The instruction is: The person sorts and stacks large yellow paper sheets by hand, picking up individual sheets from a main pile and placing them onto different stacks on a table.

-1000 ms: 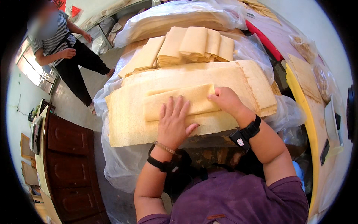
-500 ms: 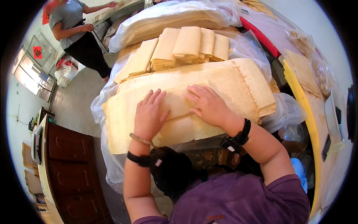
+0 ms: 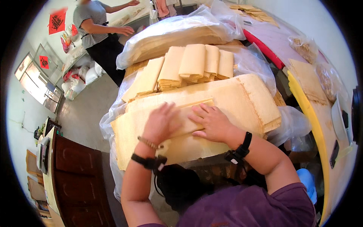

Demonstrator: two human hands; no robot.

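Pale yellow, thin, cloth-textured sheets, like tofu skin, lie in a wide stack (image 3: 242,98) before me. A folded strip of sheet (image 3: 194,108) rests on the top sheet (image 3: 126,132), under my hands. My right hand (image 3: 212,123) lies flat on the strip's right part, fingers spread, holding nothing. On its left part is my left hand (image 3: 162,123), blurred by motion, its fingers seeming stretched out over the surface. Just beyond the stack sit several folded bundles (image 3: 192,62) of the same sheets, leaning side by side.
Behind the bundles is a plastic-covered pile (image 3: 170,34). A side table at right holds a yellow roll (image 3: 308,106), bagged goods (image 3: 303,48) and a phone (image 3: 334,154). A dark wooden cabinet (image 3: 77,174) stands at left. Another person (image 3: 97,30) stands at far left.
My left hand has shifted a little to the right along the strip, while my right hand stays on it. The view has tilted up, and the other person has lowered one hand forward.
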